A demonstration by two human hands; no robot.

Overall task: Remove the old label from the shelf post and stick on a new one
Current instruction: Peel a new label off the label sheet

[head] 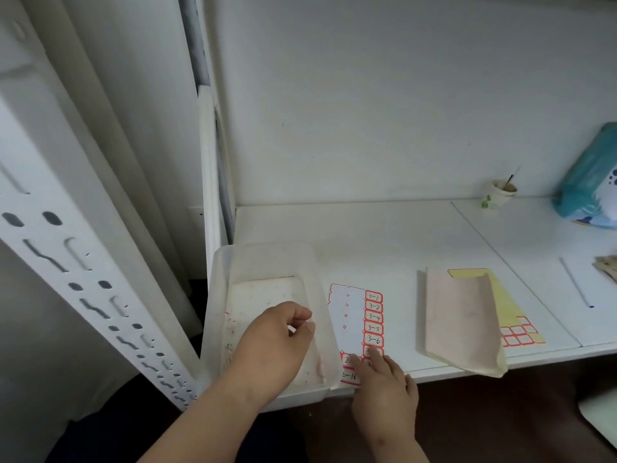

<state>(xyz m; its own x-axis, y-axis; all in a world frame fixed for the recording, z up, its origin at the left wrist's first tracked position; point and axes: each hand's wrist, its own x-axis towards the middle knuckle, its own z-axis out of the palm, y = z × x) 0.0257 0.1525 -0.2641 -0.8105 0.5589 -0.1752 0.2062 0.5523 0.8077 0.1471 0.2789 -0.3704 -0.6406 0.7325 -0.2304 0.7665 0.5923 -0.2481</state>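
White shelf board (384, 228) against a white wall, with a perforated shelf post (63, 262) slanting down the left edge of view. On the board: a translucent plastic tray (263, 262) at the near left, a label sheet (359, 325) just beside it, a folded beige paper (460, 322) over a yellow sheet (514, 315) of blank red-bordered labels, a pen (574, 282), a paper cup (500, 195) and a blue-green pack (591, 178) farther right.

Left hand (273, 345) above the tray, fingers curled, thumb and forefinger pinched together on something small and pale; whether a peeled label or a scrap, cannot tell. Right hand (384, 382) flat on the near end of the label sheet, fingers fairly straight, pressing it down, gripping nothing.

Likely step: lifting a new label off the sheet. Best done by pinning the backing firmly, picking up 1 corner only, peeling slowly at a low angle to avoid tearing the red border, keeping the sticky side off the fingers.

Label sheet: white backing, left column already stripped, right column of red-framed labels handwritten 3-1, 3-2, 3-4, 3-5, 3-6, more hidden under the right hand.
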